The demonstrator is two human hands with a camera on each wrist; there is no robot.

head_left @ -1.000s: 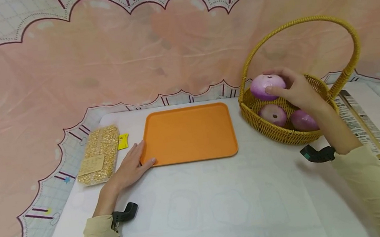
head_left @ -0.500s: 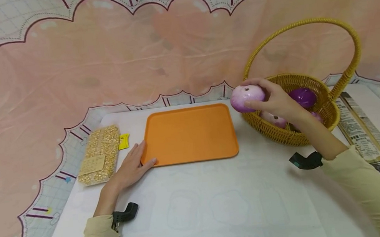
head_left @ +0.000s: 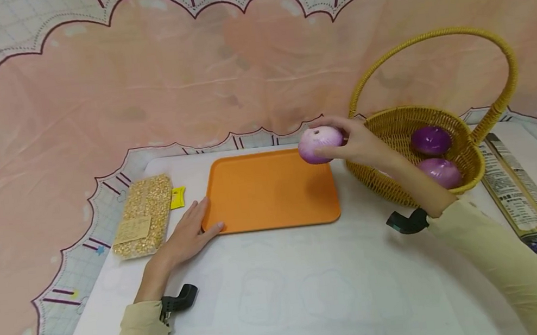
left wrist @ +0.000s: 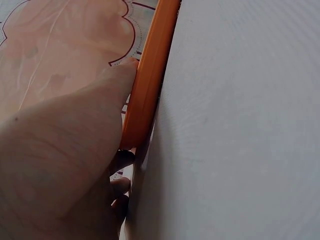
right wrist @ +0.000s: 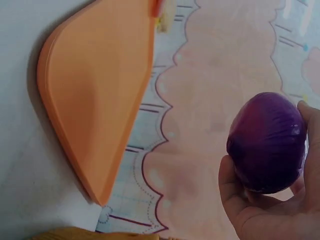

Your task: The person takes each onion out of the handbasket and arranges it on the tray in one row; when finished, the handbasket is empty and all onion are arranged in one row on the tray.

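Note:
My right hand (head_left: 361, 144) grips a purple onion (head_left: 319, 144) above the right end of the orange tray (head_left: 266, 192). In the right wrist view the onion (right wrist: 267, 142) sits between thumb and curled fingers, its skin dark and shiny. My left hand (head_left: 187, 236) rests at the tray's near left corner, with fairly straight fingers along the left edge and the thumb on the near edge. The left wrist view has that thumb (left wrist: 117, 82) against the tray's rim (left wrist: 147, 85). More onions (head_left: 431, 141) lie in the yellow wicker basket (head_left: 393, 190); my right forearm partly hides its front.
A bag of corn kernels (head_left: 147, 207) lies left of the tray, beside a small yellow packet (head_left: 178, 198). Right of the basket is a long printed package (head_left: 527, 200). The basket's tall handle (head_left: 507, 55) arches over it. A patterned cloth (head_left: 191, 88) covers the back.
My right hand has carried the onion leftward, out from over the basket to above the tray's right end. My left hand stays at the tray's corner.

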